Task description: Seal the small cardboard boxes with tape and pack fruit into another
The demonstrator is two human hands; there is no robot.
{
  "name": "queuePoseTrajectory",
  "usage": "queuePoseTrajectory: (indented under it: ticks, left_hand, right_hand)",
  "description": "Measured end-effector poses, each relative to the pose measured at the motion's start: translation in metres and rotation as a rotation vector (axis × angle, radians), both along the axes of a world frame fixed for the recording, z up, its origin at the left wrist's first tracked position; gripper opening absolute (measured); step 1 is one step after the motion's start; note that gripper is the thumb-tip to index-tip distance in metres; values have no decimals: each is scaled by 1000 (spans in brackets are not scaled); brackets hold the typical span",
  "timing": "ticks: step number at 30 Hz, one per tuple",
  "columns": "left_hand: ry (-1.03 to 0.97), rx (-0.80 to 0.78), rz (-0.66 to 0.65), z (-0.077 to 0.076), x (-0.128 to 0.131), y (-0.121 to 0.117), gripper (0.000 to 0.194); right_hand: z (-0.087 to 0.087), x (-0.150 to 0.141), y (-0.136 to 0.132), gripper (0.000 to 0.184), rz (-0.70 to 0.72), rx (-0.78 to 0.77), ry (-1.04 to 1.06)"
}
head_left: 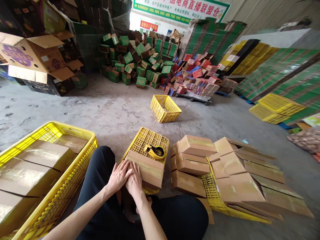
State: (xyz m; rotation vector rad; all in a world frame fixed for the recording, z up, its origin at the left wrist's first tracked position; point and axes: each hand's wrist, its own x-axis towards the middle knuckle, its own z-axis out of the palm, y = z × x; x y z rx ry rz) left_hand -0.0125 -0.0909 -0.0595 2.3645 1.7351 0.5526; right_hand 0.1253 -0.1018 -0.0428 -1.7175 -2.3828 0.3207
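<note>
A brown cardboard box (150,169) lies on an upturned yellow plastic crate (140,140) between my knees, with shiny tape along its top. My left hand (120,175) rests on the box's left end, fingers stretched out flat. Beside it, my right hand (134,176) presses on the same end, its fingers laid along the cardboard and partly covered by the left hand. Neither hand grips anything that I can see. Just beyond the box, a yellow and black tape dispenser (155,151) lies on the crate.
On my left stands a large yellow crate (86,133) holding taped boxes. To the right, stacked boxes (190,163) surround another yellow crate (212,193). A smaller yellow crate (166,115) sits ahead on the concrete floor. Heaps of green boxes (141,81) and red boxes (197,73) lie farther back.
</note>
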Motion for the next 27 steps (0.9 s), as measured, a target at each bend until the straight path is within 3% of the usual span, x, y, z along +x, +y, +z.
queuePoseTrajectory:
  ticks: [3,9,17,23,27]
  left_hand:
    - [12,26,-11,-1,1,4,63]
    - [31,98,-41,1,-4,3,61]
    - [38,117,-43,0,15,13,55]
    - [51,138,-72,-9,52,5,62]
    - [24,138,-197,-18,73,-17,56]
  right_hand:
    - [2,14,8,63,28,5,2]
    - [-1,61,7,55,-142,76,-52]
    - [-15,139,-5,72,-353,111,-138]
    - [-17,125,-36,73,-412,106,-168]
    - [-26,103,-63,63,-380,149,-124]
